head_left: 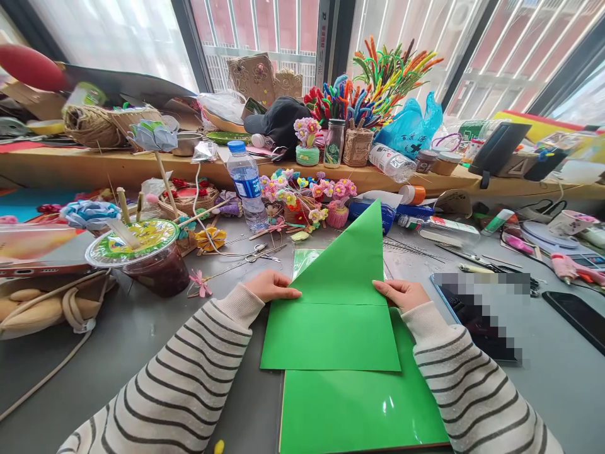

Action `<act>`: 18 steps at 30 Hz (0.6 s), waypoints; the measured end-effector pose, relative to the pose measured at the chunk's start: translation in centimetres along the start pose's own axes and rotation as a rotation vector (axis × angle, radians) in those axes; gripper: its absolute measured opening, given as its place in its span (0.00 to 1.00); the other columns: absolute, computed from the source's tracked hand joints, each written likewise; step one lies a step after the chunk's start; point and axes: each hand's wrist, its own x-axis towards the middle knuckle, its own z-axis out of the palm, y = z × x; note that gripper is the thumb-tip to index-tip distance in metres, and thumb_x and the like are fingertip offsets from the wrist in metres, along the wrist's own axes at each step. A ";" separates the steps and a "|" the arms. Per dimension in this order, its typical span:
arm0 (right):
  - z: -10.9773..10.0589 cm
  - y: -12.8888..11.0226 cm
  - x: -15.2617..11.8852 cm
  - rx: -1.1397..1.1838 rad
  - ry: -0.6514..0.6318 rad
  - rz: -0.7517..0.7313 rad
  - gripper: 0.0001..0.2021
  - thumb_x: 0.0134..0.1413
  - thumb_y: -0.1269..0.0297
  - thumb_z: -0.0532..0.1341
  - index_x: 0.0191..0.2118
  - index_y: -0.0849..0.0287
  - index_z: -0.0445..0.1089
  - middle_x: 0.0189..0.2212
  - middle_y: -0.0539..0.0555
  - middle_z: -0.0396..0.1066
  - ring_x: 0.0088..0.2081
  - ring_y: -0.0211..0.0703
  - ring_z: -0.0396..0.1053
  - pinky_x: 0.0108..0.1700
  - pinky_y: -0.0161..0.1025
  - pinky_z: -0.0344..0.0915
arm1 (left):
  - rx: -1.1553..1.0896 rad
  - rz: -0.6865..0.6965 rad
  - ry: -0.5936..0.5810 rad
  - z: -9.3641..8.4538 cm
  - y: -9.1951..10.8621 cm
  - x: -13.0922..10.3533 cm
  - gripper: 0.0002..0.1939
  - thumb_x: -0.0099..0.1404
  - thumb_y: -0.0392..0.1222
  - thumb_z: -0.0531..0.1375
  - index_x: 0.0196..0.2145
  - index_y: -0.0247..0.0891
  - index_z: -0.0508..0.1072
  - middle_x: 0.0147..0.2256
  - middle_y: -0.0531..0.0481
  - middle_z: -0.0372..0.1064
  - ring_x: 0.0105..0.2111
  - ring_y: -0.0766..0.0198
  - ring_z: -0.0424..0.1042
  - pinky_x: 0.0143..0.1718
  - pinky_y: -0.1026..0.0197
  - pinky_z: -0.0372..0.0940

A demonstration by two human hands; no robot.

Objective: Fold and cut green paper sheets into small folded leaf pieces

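Observation:
A green sheet of paper is raised a little off the table, its upper part folded into a triangle with the point at the top. My left hand pinches its left edge, thumb on top and fingers behind. On the right edge, my right hand grips the sheet the same way. A crease line runs across the sheet between my thumbs. Under it lies a stack of green paper in a shiny clear sleeve, partly covered by the held sheet and my right sleeve.
To the left stand a lidded drink cup and a water bottle. Scissors lie behind my left hand. At right are a tablet-like device, a black phone and a pink glue gun. Crafted flowers line the back.

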 end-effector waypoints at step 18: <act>-0.8 -0.4 -0.1 0.026 -0.031 0.034 0.12 0.28 0.58 0.63 0.20 0.63 0.69 0.12 0.45 0.63 0.16 0.30 0.59 0.22 0.29 0.60 | -0.140 -0.146 0.034 -1.7 -0.4 -0.4 0.11 0.38 0.45 0.63 0.22 0.37 0.72 0.18 0.58 0.64 0.19 0.74 0.59 0.18 0.73 0.53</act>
